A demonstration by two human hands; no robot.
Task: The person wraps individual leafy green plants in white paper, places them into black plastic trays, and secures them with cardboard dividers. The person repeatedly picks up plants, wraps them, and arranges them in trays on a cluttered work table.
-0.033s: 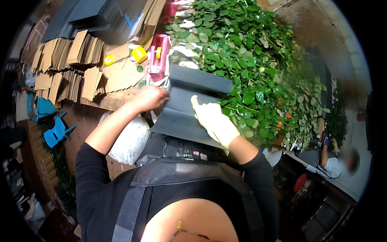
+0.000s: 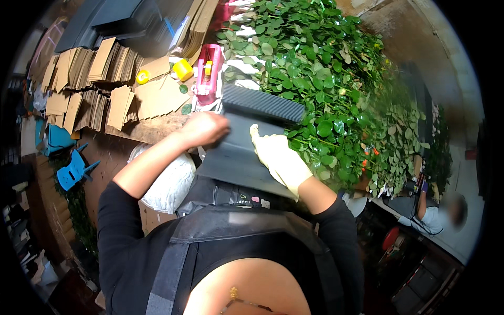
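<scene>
A dark grey sheet (image 2: 233,165) with a ribbed band (image 2: 262,103) along its far end lies in front of my body. My bare left hand (image 2: 207,128) is over the sheet's left side, its fingers curled in and slightly blurred; what they hold, if anything, is hidden. My right hand (image 2: 278,157), in a pale yellow glove, presses on the sheet's right half. One digit points away from me; the others look folded against the sheet. Just beyond my left hand stands a pink tape dispenser (image 2: 208,79) with a yellow roll in it.
Leafy cut stems (image 2: 320,79) with white-wrapped ends pile up at the far right. Stacked cardboard pieces (image 2: 118,65) and yellow tape rolls (image 2: 182,70) lie at left. A white plastic bag (image 2: 170,181) hangs below my left forearm. Another person (image 2: 428,215) works at far right.
My left hand has shifted a little to the right, further over the sheet. My right hand stays in nearly the same spot.
</scene>
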